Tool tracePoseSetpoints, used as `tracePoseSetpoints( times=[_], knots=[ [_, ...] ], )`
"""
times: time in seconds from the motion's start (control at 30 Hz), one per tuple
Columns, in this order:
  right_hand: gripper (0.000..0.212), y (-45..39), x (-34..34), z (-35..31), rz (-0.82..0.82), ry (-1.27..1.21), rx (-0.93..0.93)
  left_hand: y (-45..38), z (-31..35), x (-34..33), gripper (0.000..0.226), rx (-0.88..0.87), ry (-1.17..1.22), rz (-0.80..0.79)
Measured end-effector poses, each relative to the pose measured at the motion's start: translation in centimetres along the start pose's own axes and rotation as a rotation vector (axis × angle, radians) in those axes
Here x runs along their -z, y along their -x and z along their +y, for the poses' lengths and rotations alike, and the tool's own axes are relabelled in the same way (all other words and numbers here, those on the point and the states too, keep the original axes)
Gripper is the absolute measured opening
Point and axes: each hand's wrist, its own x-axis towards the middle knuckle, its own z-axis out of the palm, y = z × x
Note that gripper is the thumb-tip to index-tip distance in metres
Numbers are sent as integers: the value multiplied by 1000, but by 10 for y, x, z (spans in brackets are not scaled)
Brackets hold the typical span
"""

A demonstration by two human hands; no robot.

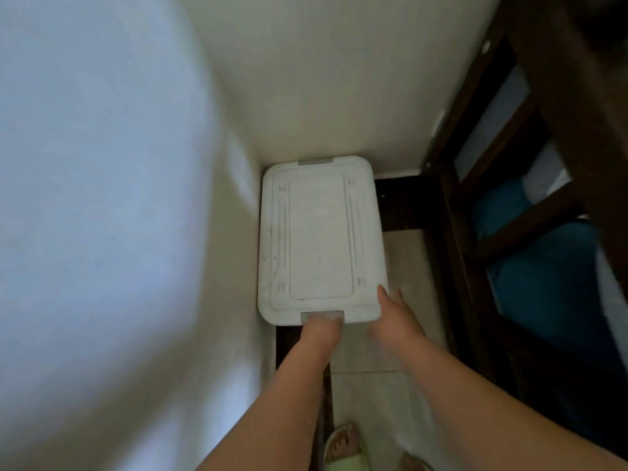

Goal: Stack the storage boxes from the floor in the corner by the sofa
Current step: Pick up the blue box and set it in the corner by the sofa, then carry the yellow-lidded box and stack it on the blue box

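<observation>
A foot in a green slipper [341,443] stands on the floor at six o'clock. Just above, the left hand [321,329] presses on the gray latch [323,316] at the box's near edge; I cannot tell how its fingers lie. The right hand [394,312] rests spread on the near right corner. The white box [321,239] sits in the corner, the sofa [530,212] at three o'clock. I think it is almost placed. No other boxes show.

one storage box [321,241], two hands [323,329]
</observation>
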Motion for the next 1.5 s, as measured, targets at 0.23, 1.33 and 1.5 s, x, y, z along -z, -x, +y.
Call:
tracePoseSetpoints(
  times=[0.23,1.33,1.5],
  knots=[
    [78,161,75,-25,5,128,17,167,33,45,40,-323,-684,172],
    [18,1206,-148,656,921,-941,-795,1067,-542,-521,31,-1842,-1979,-751],
    [26,1372,-264,746,1021,-966,-1051,1197,-721,-580,35,-2173,-2091,-852]
  ],
)
